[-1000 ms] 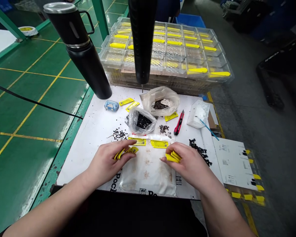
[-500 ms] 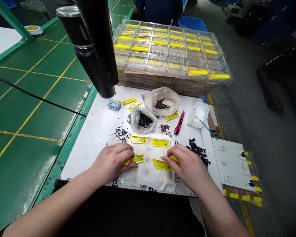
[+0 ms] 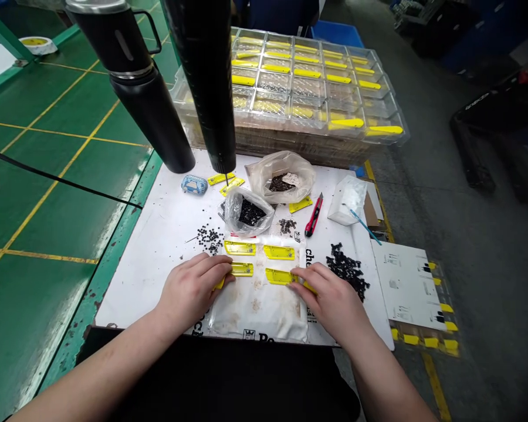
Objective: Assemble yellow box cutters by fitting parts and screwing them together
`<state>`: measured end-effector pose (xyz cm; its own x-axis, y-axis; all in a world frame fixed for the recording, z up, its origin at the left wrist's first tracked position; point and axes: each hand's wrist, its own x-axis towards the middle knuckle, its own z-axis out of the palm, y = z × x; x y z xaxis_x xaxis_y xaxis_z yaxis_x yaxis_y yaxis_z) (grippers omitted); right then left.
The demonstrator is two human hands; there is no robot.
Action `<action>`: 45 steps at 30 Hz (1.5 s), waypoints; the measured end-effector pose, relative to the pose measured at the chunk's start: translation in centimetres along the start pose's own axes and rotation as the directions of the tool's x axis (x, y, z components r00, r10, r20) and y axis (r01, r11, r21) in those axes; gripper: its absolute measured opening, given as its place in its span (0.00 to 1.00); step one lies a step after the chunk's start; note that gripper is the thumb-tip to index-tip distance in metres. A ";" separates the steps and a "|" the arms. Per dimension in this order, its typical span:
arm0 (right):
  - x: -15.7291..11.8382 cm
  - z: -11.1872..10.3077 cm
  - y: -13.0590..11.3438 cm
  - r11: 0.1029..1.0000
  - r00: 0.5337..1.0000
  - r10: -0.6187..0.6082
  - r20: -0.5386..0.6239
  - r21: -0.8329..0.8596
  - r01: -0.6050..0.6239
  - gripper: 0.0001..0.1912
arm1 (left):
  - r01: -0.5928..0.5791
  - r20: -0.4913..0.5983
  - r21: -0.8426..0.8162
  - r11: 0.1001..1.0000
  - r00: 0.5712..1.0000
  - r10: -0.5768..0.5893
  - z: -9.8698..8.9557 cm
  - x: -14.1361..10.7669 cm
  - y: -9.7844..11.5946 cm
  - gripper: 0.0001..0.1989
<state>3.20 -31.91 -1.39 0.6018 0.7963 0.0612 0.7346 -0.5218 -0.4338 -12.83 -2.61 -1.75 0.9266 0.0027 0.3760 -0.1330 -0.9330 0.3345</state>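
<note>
The left hand (image 3: 190, 291) is curled closed around a glossy yellow plastic strip (image 3: 219, 283), only its tip showing past the fingers. Just at its 2 o'clock, a flat yellow plastic plate (image 3: 242, 269) lies beside the fingertips. The right hand (image 3: 328, 303) is half-closed over another yellow strip (image 3: 309, 287), whose smooth end shows under the fingers. Its fingertips (image 3: 294, 280) touch the edge of a second flat yellow plate (image 3: 280, 276) at 10 o'clock.

Both plates lie on a creased, stained white padded pouch (image 3: 257, 310), with two matching plates (image 3: 240, 248) (image 3: 281, 252) in a row at its top edge. All of this sits on a white printed sheet (image 3: 171, 234).

At the right hand's 1 o'clock is a heap of knobbly black plastic parts (image 3: 347, 271). Farther out at 12 o'clock lies a red-and-black utility knife (image 3: 314, 215). At the left hand's 12 o'clock, loose black beads (image 3: 209, 239) are scattered beside a crumpled clear bag of black parts (image 3: 249, 212).

Farther out at 12 o'clock, clear ribbed blister trays (image 3: 290, 82) are stacked, holding long yellow pieces in their cells. A matte black vacuum flask (image 3: 152, 123) blocks part of the view at 11 o'clock.
</note>
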 end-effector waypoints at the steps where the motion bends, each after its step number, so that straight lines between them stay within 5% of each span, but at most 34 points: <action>1: 0.1 0.2 0.0 1.000 1.000 0.013 -0.019 -0.006 -0.013 0.14 | -0.002 -0.011 0.002 1.000 1.000 0.002 0.1 0.1 -0.1 0.04; 45: 0.2 1.2 0.4 1.000 0.988 -0.001 -0.156 -0.021 -0.003 0.14 | 0.049 -0.053 -0.003 0.999 0.997 -0.049 0.7 0.0 -0.3 0.08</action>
<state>3.23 -31.55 -2.66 0.6427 0.7394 0.2007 0.7394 -0.5299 -0.4153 -12.54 -2.56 -2.44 0.9121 0.0677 0.4044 -0.0884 -0.9306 0.3552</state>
